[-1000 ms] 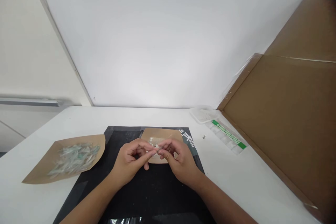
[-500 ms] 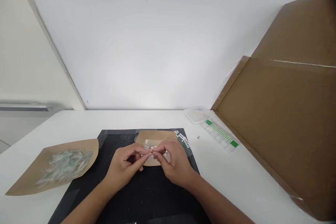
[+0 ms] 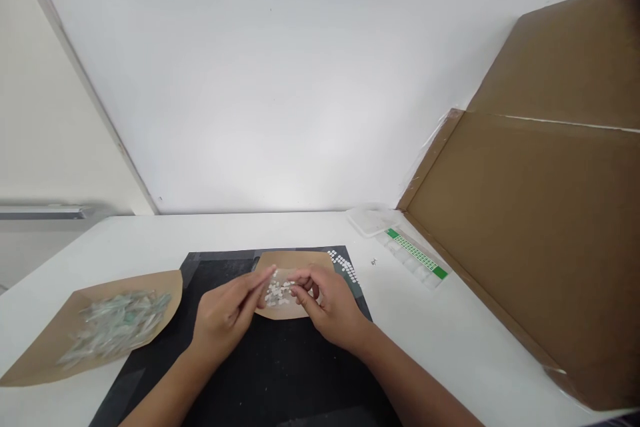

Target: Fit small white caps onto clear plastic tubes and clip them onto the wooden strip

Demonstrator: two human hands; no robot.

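Note:
My left hand hovers at the left side of a small brown paper tray, its thumb and fingers pressed together. My right hand is over the tray's right side, with thumb and index finger pinched close. Anything in either pinch is too small to make out. A gap separates the fingertips of the two hands. Between them, small white pieces lie in the tray. Rows of white round dots lie by the mat's upper right corner, just beyond my right hand.
Under the tray lies a black mat. A larger brown paper tray at left holds clear and greenish plastic pieces. To the right are a compartment box with a green strip, a clear lid, tiny bits and a cardboard wall.
My fingertips, which met over the small tray, have come apart. The left hand has moved left, uncovering more of the white pieces. The right hand has stayed nearly in place.

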